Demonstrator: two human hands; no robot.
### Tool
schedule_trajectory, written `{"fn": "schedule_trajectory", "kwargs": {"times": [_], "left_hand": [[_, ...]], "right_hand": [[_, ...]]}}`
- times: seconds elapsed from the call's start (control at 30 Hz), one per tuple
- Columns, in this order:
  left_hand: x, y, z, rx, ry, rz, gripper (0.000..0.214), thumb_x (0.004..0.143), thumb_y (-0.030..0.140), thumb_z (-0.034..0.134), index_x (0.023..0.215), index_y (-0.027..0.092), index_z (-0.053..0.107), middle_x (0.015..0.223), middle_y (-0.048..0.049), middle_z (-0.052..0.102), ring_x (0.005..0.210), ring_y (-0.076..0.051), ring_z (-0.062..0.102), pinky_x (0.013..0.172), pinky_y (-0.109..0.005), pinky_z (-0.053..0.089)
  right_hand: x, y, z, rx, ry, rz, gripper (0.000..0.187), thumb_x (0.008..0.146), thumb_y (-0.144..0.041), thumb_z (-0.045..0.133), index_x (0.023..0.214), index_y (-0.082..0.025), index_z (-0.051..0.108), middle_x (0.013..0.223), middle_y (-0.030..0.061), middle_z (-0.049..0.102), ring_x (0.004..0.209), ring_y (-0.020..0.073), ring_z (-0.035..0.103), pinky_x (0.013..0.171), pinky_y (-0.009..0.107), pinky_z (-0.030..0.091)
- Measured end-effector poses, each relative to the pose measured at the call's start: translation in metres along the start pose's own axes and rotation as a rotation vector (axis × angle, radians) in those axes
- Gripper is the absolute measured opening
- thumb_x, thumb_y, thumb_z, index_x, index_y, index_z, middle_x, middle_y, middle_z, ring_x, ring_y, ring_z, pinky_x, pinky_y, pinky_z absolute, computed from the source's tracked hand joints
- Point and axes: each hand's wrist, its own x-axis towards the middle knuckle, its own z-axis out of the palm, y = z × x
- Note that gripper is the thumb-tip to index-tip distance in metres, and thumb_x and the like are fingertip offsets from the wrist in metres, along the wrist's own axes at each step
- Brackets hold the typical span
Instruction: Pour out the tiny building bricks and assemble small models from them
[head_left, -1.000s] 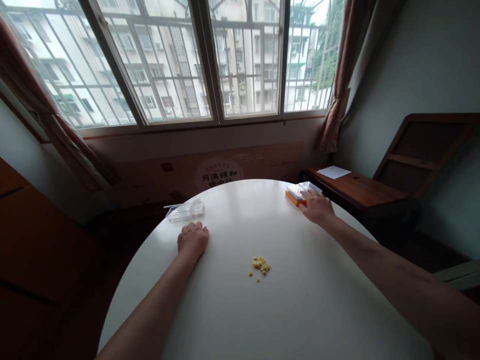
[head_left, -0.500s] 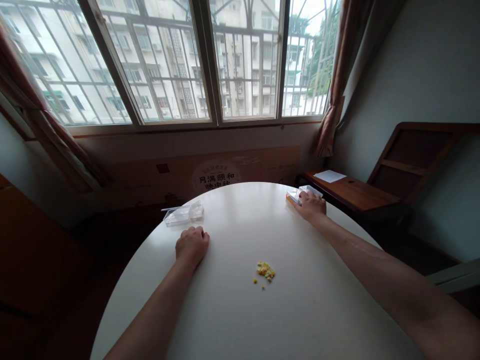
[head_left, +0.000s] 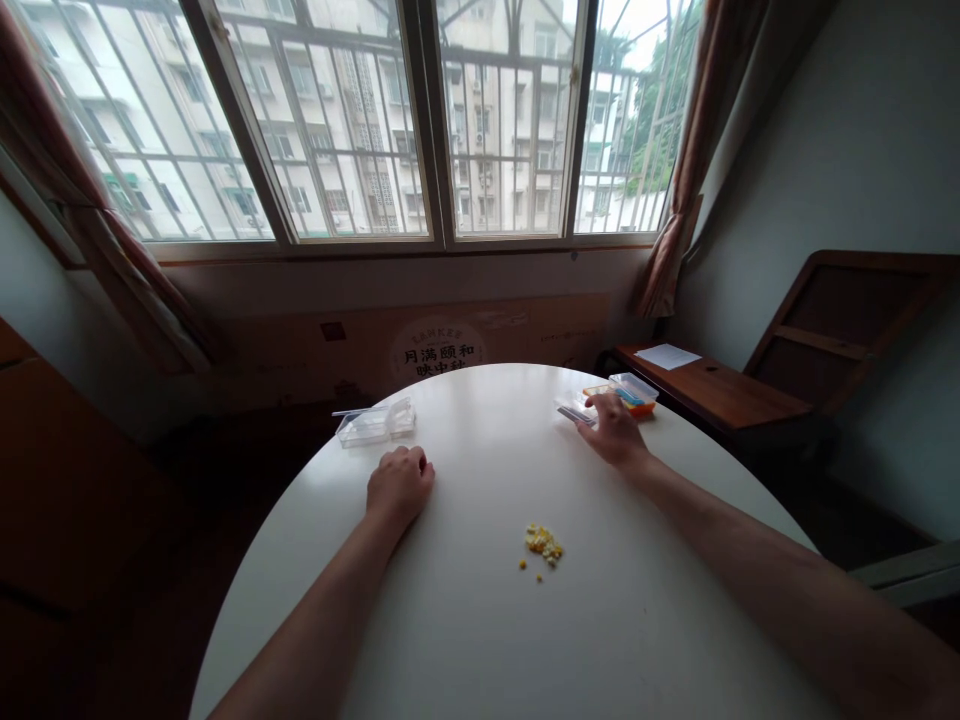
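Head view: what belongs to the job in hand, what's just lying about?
Likely the job:
flat clear piece in right hand
orange box beside that hand
yellow bits on table
clear container near left hand

Apparently just lying about:
white paper on wooden surface
printed panel

Left hand (head_left: 400,486): bare, with a wide, round back and small bumpy knuckles (head_left: 399,455) along the far side.
Left arm (head_left: 322,605): bare and smooth, skinny at the wrist, fatter toward the near side.
Right hand (head_left: 619,437): bare, with slim fingers (head_left: 604,405); its nails are too small to see well.
Right arm (head_left: 739,535): bare, long, thin at the wrist, much thicker at the near right, where it looks dark.
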Motion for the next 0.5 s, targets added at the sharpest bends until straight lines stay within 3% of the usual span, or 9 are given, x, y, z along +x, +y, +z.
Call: {"fn": "schedule_trajectory", "kwargs": {"times": [0.17,0.27,0.5], "left_hand": [[-0.016,0.026,-0.007,-0.074,-0.037,0.195,0.022,0.090,0.027,0.050,0.104,0.023,0.066,0.108,-0.0063,0.066,0.105,-0.023,0.058,0.088,-0.033,0.045],[-0.027,0.044,-0.013,-0.093,-0.079,0.288,0.021,0.090,0.028,0.052,0.102,0.023,0.068,0.105,-0.0062,0.068,0.101,-0.024,0.059,0.085,-0.034,0.046],[-0.037,0.059,-0.019,-0.155,-0.116,0.339,0.028,0.087,0.027,0.056,0.113,0.024,0.067,0.115,-0.0084,0.068,0.107,-0.027,0.059,0.090,-0.039,0.047]], "right_hand": [[-0.027,-0.038,0.005,0.139,-0.086,-0.128,0.030,0.080,-0.029,0.068,0.106,-0.020,0.056,0.109,0.0100,0.055,0.100,0.0241,0.057,0.090,0.035,0.047],[-0.034,-0.052,0.002,0.193,-0.128,-0.148,0.033,0.080,-0.032,0.070,0.108,-0.020,0.057,0.109,0.0103,0.055,0.098,0.0247,0.057,0.089,0.037,0.048],[-0.051,-0.081,-0.015,0.314,-0.279,-0.216,0.048,0.075,-0.041,0.076,0.115,-0.019,0.061,0.113,0.0116,0.055,0.097,0.0253,0.059,0.086,0.038,0.051]]}}
